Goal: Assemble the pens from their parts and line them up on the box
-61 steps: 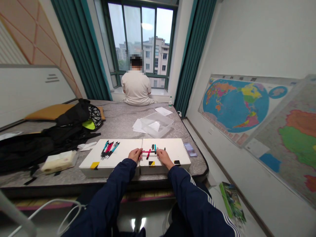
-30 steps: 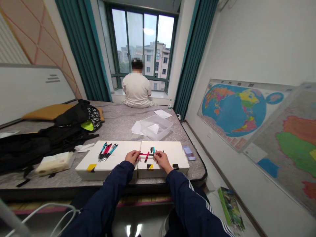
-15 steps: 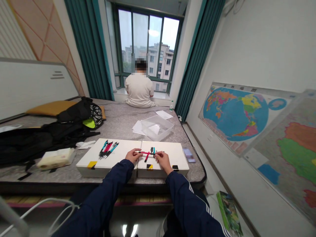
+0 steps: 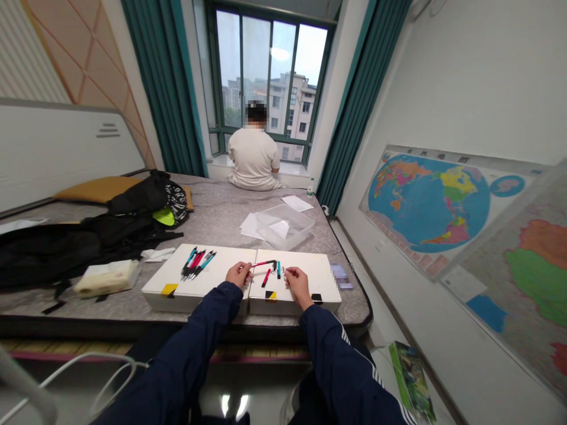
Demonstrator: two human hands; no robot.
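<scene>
Pens: left hand pinches slim red-and-black plastic pen; right hand, at three o'clock, pinched, contents unclear; loose parts remain between.

Red-and-black pen, white boxes, teal curtains, grey mattress.

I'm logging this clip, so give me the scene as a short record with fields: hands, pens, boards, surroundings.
left hand: left hand pinches one end of a red pen, lifted above the board
right hand: right hand rests on the right white board; whether it holds anything is too small to tell
loose parts: red piece and teal piece on the right board
pen group: pens on the left white board
behind: clear plastic bin, papers
other person: person seated at the window, back turned
</scene>
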